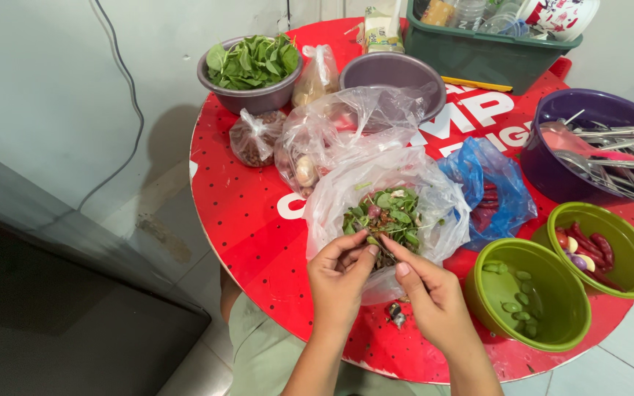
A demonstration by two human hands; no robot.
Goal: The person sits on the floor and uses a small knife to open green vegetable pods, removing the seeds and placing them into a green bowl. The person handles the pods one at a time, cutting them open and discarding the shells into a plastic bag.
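1. The round red table [243, 213] was crowded; bare room lay only along its left edge, and both hands worked near the front rim.
2. A crinkled clear plastic bag [434, 194] (thin, glossy) sat mid-table, leafy stems [390, 216] piled inside, beside a smooth green bowl [552, 323].
3. The left hand [339, 282] and right hand [434, 301] met fingertip to fingertip, pinching one small green stem [373, 240] at the bag's mouth.

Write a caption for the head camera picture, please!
Two hands pick herbs from a clear bag on a red table.
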